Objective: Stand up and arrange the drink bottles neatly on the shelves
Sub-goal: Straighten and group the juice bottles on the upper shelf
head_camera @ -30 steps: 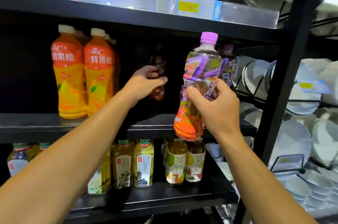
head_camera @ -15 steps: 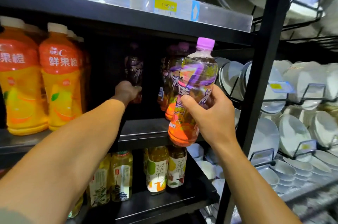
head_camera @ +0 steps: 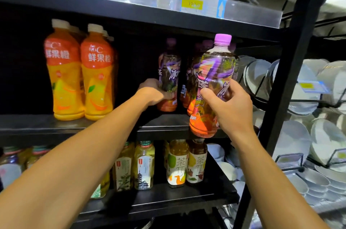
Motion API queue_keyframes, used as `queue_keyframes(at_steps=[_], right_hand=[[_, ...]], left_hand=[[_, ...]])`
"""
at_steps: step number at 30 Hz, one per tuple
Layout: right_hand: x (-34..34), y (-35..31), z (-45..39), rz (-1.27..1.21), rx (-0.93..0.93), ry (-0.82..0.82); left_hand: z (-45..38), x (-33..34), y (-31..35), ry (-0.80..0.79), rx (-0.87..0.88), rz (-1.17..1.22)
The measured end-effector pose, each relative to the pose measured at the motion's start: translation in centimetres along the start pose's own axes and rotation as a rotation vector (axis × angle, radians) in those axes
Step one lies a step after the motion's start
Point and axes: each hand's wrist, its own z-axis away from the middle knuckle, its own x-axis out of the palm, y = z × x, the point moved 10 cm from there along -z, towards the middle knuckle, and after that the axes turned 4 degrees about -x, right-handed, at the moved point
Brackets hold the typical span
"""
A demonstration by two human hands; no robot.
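My right hand (head_camera: 231, 111) grips a purple-capped tea bottle (head_camera: 215, 79) upright in the air, just in front of the middle shelf (head_camera: 164, 128). Deeper on that shelf my left hand (head_camera: 154, 94) holds a second purple-label bottle (head_camera: 168, 77) by its lower half; it stands upright. More purple-capped bottles (head_camera: 191, 79) stand behind the lifted one, partly hidden by it. Two rows of orange juice bottles (head_camera: 80, 73) stand at the shelf's left.
Below, the lower shelf (head_camera: 168, 197) carries green and yellow tea bottles (head_camera: 177, 165). A black upright post (head_camera: 288, 79) bounds the shelf on the right, with racks of white plates (head_camera: 303, 135) beyond. The upper shelf edge (head_camera: 168, 13) with price tags hangs close above the caps.
My left hand has drawn the second purple bottle forward from the dark back of the shelf. The right hand keeps its bottle in about the same place.
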Motion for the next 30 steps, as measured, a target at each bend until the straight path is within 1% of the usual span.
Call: queue_keyframes(at_steps=[2,4,7,9,14,17,19,20,22,24,25,27,30], right_hand=[[0.0,0.1,-0.1,0.022,0.005,-0.011],[0.2,0.4,-0.3,0.038,0.016,-0.025],[0.3,1.0,-0.4,0.013,0.052,-0.045],[0.5,1.2,-0.5,0.011,0.079,-0.058],[1.0,1.3,-1.1,0.066,0.082,-0.098],[0.9,1.4,-1.2,0.111,0.071,-0.089],[1.0,1.3,-1.3,0.161,0.048,-0.083],[1.2,1.1,-1.3,0.176,0.040,-0.088],[1.7,0.9,-1.4,0.202,0.035,-0.098],[2.5,0.4,-1.5,0.226,0.023,-0.099],[2.9,0.3,-1.5,0.233,0.022,-0.101],[3.8,0.5,-1.5,0.238,0.046,-0.101],[5.7,0.2,-0.7,0.272,0.026,-0.128]], left_hand=[[0.9,0.1,0.2,-0.013,0.019,0.077],[1.4,0.3,0.7,-0.005,0.038,0.098],[1.9,0.9,1.6,0.027,0.011,0.031],[1.6,1.4,1.7,0.049,-0.012,0.029],[0.6,2.0,1.7,0.050,-0.024,-0.006],[0.8,2.0,1.4,0.032,-0.044,-0.017],[1.8,0.9,1.3,0.082,-0.032,0.008],[2.5,0.1,1.6,0.117,0.008,0.068],[4.7,-1.3,2.3,0.128,0.098,0.318],[7.2,-1.8,3.1,0.047,0.143,0.588],[8.3,-2.2,3.8,0.015,0.176,0.658],[9.7,-3.0,5.1,0.009,0.267,0.655],[10.4,-4.3,6.3,0.094,0.359,0.513]])
